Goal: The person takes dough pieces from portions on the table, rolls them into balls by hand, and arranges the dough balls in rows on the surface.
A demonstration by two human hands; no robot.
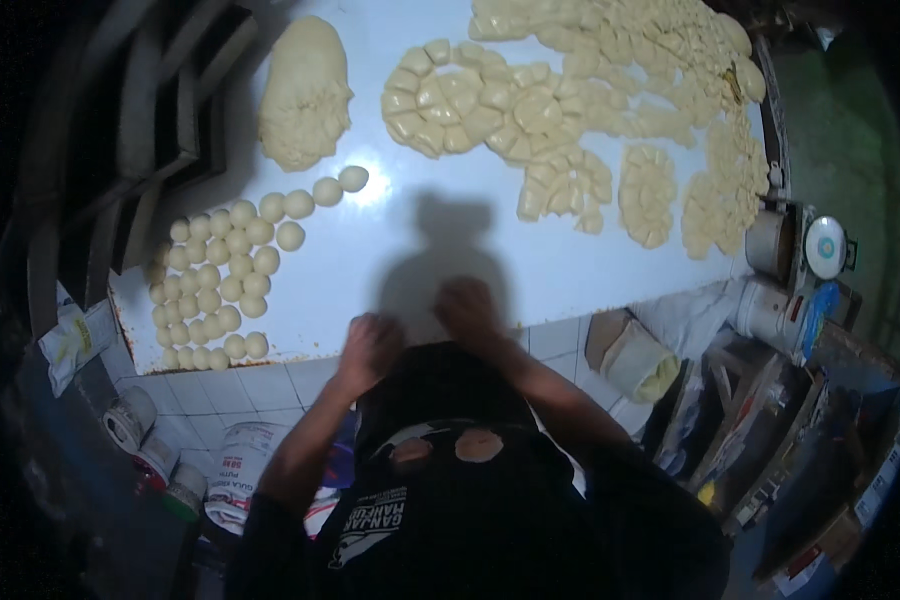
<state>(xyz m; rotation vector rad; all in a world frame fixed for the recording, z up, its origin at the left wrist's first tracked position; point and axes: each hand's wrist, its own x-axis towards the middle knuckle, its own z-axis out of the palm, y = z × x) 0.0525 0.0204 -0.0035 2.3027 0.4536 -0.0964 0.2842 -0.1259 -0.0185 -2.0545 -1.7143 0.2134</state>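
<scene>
My left hand (373, 345) is at the front edge of the white table, its fingers curled in and turned down. Slightly farther in, my right hand (467, 308) rests low over the tabletop with its fingers also bent. What either hand has under it, if anything, is hidden. To the left lie rows of small round dough balls (238, 242), the farthest one (353, 179) at the end of a slanting line. A large smooth lump of dough (306, 90) lies behind them. Cut dough pieces (440, 100) spread in clusters across the far right.
The white table (350, 270) has a worn front edge. Dark stacked trays (155, 110) stand along its left side. A round dial scale (826, 247) and a metal pot (767, 242) are at the right end. Below are white sacks (245, 470) and a white bucket (640, 362).
</scene>
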